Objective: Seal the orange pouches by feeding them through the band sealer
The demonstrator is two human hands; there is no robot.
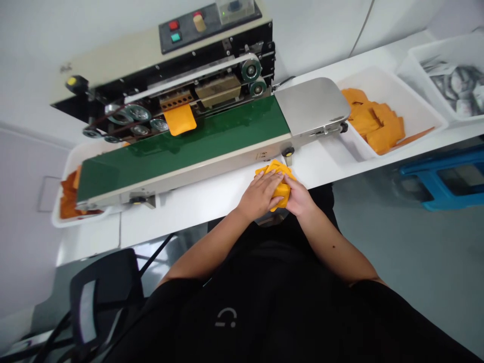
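Several yellow pouches [281, 190] are bunched together between my two hands, at the front edge of the white table. My left hand [260, 194] lies across the top of them, fingers over the pouches and thumb at the near side. Gripping their right side is my right hand [297, 195], its thumb on top and its other fingers mostly hidden below. Beyond my hands, a single yellow pouch [180, 121] hangs out of the band sealer [162, 75] over the green conveyor belt [227, 133], apart from both hands.
A white bin [419, 103] of yellow pouches stands right of the metal end plate [312, 103]. Further right is another bin [416, 53] with silvery packets. At the belt's left end sits a bin [60, 219] with orange pouches. A blue stool [434, 174] and a black chair [106, 277] flank me.
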